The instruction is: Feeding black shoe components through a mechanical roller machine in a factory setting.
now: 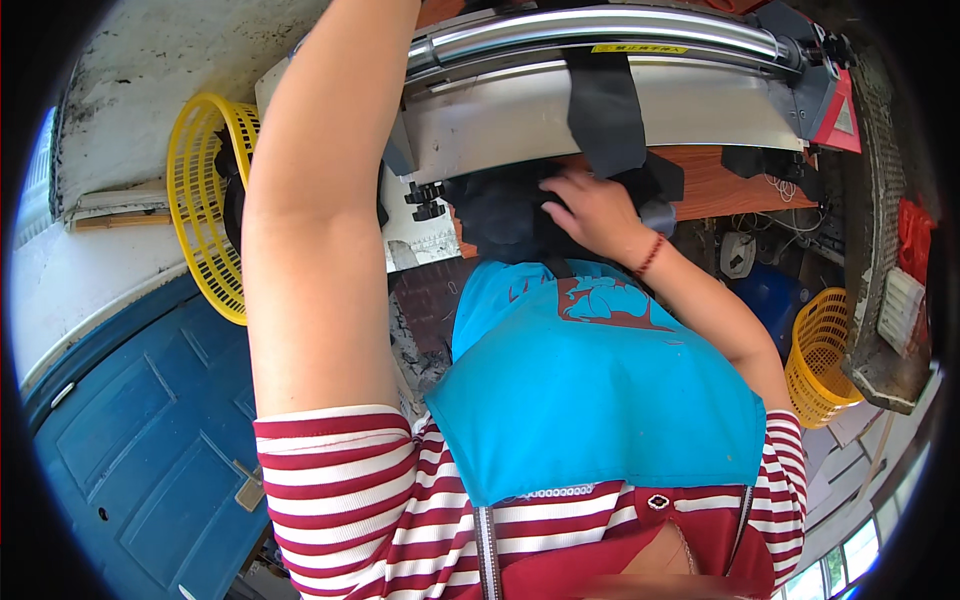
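My right hand [597, 217] rests over a heap of black cloth pieces [495, 215] just beyond my blue apron [600, 390]. Its thumb and fingers are apart, with the tips touching the dark cloth. My left arm [320, 200] stretches far forward and leaves the picture at the top, so the left hand is out of sight. In front of me stands a machine with a shiny metal roller [600, 30] and a pale metal plate [480, 125]. One black strip of cloth [606, 115] hangs over that plate, its lower end near my right hand.
A yellow plastic basket [205, 200] with dark material in it is at the left. Another yellow basket [822, 365] stands low on the right, near loose white cables [790, 225]. A wooden tabletop [725, 180] shows below the machine. A blue door [150, 440] lies at lower left.
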Demonstrator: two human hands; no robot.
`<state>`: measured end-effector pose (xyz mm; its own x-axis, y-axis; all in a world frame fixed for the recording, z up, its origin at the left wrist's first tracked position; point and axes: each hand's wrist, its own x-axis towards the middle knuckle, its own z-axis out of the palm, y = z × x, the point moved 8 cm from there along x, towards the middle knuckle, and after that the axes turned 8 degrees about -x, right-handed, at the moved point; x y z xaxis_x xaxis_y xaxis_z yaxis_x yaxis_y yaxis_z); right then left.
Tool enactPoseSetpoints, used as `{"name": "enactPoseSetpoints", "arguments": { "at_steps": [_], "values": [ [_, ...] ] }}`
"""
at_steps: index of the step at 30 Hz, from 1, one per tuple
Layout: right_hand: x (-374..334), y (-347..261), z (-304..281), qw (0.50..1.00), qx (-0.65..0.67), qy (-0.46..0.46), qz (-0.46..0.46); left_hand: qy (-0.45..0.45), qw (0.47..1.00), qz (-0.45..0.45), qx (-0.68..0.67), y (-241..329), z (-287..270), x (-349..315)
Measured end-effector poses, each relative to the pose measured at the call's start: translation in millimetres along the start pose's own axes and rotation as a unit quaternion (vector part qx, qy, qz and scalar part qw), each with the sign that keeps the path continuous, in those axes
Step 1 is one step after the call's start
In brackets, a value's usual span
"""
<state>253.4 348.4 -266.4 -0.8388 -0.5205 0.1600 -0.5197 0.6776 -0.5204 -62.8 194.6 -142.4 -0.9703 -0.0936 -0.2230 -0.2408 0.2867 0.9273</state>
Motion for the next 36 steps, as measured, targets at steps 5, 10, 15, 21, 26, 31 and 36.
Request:
{"name": "enactPoseSetpoints", "arguments": {
  "at_steps": [5,10,15,21,26,31,36],
  "values": [
    [-2.7,4.9,84.9,0.985,-0.126,-0.116,-0.030,0.005,0.998,0.053,-0.024,49.3,-37.8,-10.7],
    [-1.3,-4.8,70.7,0.994,-0.021,-0.065,-0.081,0.019,0.992,0.086,-0.095,77.0,-85.6,-22.2],
    [1.6,-2.2,-21.7,0.936,0.335,-0.019,0.109,0.231,0.942,0.232,-0.068,102.6,-94.3,-61.6],
    [-1.5,45.1,-79.7,0.858,0.445,0.046,0.251,0.086,0.887,0.445,0.090,102.4,-55.5,-85.7],
    [23.7,65.8,-85.7,0.883,0.378,0.032,0.275,-0.104,0.875,0.314,0.353,-22.6,45.9,-50.9],
    [49.2,76.5,-104.8,0.950,0.214,0.069,0.215,-0.180,0.908,0.107,0.362,-78.8,69.2,-33.3],
    [40.8,66.1,-123.8,0.970,0.036,0.057,0.234,-0.210,0.937,0.027,0.277,-115.4,51.2,7.4]
  ]
}}
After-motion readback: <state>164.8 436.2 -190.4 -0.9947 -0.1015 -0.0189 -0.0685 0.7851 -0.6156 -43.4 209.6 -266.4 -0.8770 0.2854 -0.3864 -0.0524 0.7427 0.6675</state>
